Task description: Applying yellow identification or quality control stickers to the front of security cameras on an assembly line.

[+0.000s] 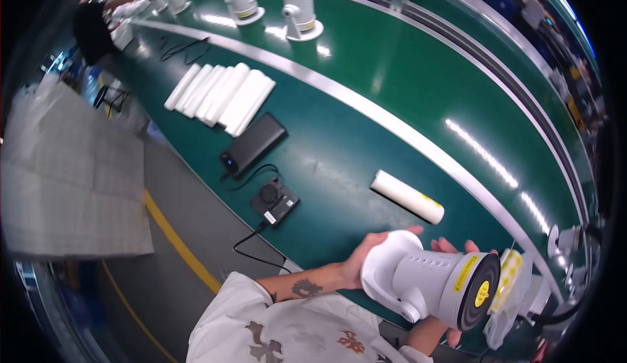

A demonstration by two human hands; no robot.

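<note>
White foam rolls [221,95], black power bank [253,144], possibly a small fan unit [275,201]

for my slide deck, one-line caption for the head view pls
Both hands, left hand and right hand, hold a white appliance over a green conveyor.

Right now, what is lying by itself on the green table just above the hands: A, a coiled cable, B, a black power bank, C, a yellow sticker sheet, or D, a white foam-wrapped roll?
D: a single white roll lies alone on the green table, just above the hands holding the white appliance.
</note>
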